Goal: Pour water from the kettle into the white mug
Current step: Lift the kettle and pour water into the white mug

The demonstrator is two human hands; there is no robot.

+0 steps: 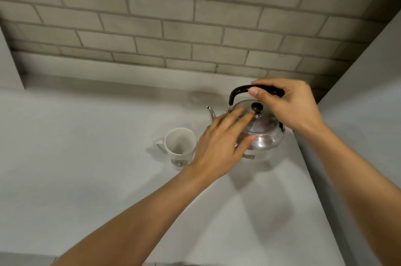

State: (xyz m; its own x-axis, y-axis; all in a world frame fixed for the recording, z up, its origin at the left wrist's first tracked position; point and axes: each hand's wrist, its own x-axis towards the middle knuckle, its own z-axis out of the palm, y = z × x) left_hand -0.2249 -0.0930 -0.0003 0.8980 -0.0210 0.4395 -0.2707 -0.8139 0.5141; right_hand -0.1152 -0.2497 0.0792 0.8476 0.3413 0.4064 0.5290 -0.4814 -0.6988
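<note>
The right hand (290, 105) is closing its grip round the black handle (240, 89) of the steel kettle (263, 137), thumb tip showing on the near side, while the left hand (219, 148) is lying flat and spread, its fingertips (249, 116) pressing on the lid (258, 123) just beside the black knob (257, 107), holding nothing as such. The kettle is sitting on the grey bench (86, 179), and the white mug (180, 146) is standing upright at about eight o'clock from it, just beside, mouth open, its handle turned away toward nine o'clock. The spout (210, 111) is pointing to ten o'clock, so it is aiming past the mug's far side; I'd judge that tipping without swinging it round would be sending water onto the bench. The left wrist is hanging right by the mug's rim, and a careless draw back could be knocking it over. If that hand comes off the lid too soon, the lid may be sliding loose during a steep tilt; if the water is hot, steel under bare fingers is a worry too. Room is tight at three o'clock, where a side wall (368, 92) is crowding the kettle, and the brick wall (195, 27) is closing off twelve o'clock, but the bench is lying open toward nine and six o'clock
</note>
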